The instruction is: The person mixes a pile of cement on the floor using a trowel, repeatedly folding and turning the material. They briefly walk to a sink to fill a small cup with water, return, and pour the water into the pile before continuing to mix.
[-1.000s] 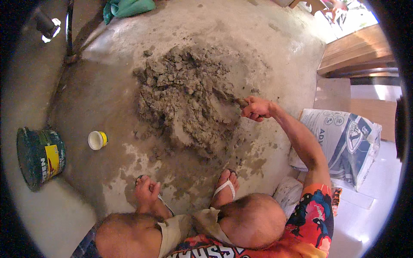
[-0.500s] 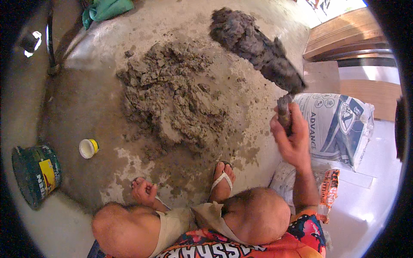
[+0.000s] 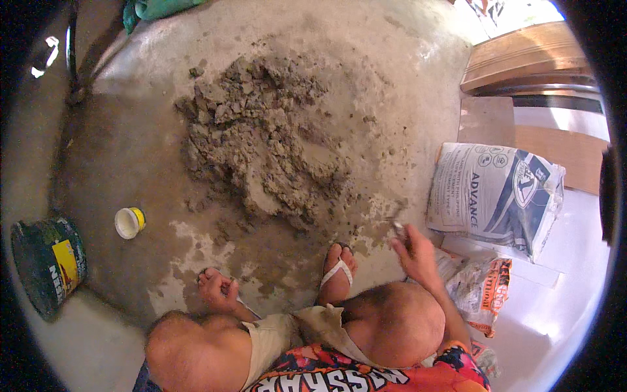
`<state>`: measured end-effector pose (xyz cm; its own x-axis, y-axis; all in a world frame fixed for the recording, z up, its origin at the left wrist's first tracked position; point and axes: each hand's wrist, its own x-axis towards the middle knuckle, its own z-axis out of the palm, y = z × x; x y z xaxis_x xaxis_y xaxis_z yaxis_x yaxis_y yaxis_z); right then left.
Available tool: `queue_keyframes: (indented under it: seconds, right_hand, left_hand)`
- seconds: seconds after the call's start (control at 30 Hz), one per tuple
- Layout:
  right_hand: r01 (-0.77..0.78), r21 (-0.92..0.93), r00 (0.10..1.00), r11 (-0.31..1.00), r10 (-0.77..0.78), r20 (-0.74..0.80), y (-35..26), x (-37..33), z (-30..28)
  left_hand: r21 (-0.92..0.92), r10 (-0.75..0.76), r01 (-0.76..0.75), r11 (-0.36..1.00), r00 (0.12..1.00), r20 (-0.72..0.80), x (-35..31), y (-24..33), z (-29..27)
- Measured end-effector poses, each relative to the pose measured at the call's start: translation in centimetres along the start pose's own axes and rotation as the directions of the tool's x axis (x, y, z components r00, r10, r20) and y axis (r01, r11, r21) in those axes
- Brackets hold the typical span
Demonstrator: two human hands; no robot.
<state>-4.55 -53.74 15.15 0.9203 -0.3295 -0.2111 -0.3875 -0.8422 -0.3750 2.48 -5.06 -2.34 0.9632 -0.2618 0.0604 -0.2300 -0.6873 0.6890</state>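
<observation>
At the lower right, my right hand (image 3: 417,256) is closed round the short handle of a trowel (image 3: 398,227). The trowel's blade is a faint blur, seen almost edge-on beside the wet floor patches. My left hand (image 3: 219,291) hangs low by my left foot with its fingers curled in, and nothing shows in it. A broad heap of wet grey mortar (image 3: 261,144) lies on the concrete floor in front of my feet, lumpy at the far side and smoother at the near right.
To the right stand a white-and-blue cement bag (image 3: 490,196) and a crumpled orange-and-white bag (image 3: 480,294). Wooden panels (image 3: 522,59) lean behind them. At left are a dark green bucket (image 3: 49,268) and a small white-and-yellow tub (image 3: 129,223). Green cloth (image 3: 163,8) lies at the far edge.
My right hand has dropped down and toward me with the trowel. The dark mortar load that stretched across the upper right is gone from view. My left hand has stayed put.
</observation>
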Motion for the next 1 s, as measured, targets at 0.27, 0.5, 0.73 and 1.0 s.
queue_keyframes:
  seconds: [0.27, 0.5, 0.73, 1.0]
  right_hand:
    - [-0.622, 0.491, 0.747, 0.610, 0.275, 0.605, -3.3, 6.9, 5.2]
    - [-0.784, 0.594, 0.544, 0.183, -0.258, 0.798, -8.8, 18.4, 5.6]
    - [-0.385, 0.856, 0.874, 0.345, -0.162, 0.458, -13.2, 12.7, -8.2]
    - [0.169, 0.085, 0.941, 0.982, -0.135, -0.310, -8.1, 16.5, 1.9]
  left_hand:
    - [-0.034, -0.061, 0.064, 0.997, 0.995, 0.076, 0.6, 1.4, 0.6]
    - [-0.070, -0.295, 0.304, 0.950, 0.948, 0.118, -0.5, 0.8, -0.9]
    - [-0.008, -0.088, 0.088, 0.996, 0.996, 0.020, -0.9, -0.8, 0.5]
    - [-0.100, -0.026, 0.019, 0.995, 0.997, -0.072, -0.3, -0.1, 1.1]
